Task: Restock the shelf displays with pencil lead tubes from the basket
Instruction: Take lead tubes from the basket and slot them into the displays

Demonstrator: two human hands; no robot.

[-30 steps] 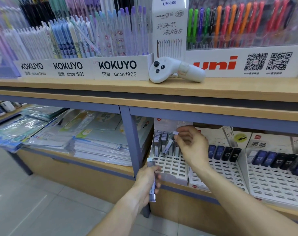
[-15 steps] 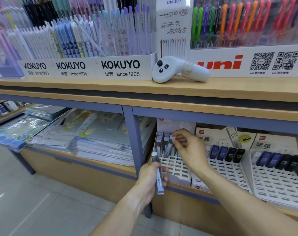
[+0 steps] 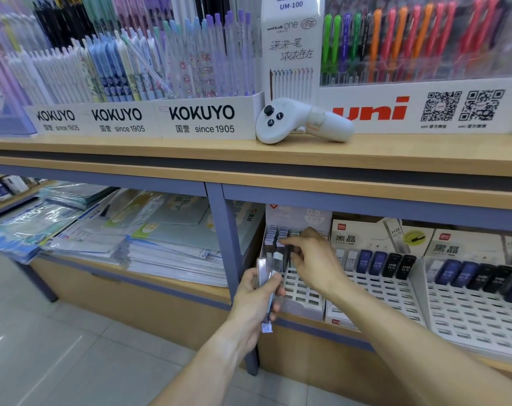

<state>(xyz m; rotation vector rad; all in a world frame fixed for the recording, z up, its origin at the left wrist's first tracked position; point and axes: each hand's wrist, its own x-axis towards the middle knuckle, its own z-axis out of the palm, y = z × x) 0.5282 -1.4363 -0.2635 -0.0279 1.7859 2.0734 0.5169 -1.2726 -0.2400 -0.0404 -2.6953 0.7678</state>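
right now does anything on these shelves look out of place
Yes: a white handheld controller lies on its side on the upper wooden shelf, between the KOKUYO and uni pen displays. It is not stationery stock.

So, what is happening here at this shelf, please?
A person is restocking pencil lead tubes. The left hand holds a few spare lead tubes in front of the lower shelf. The right hand reaches into the leftmost white display rack, at its back rows of tubes. Whether it pinches a tube is hidden. The neighbouring racks hold dark HB tubes.
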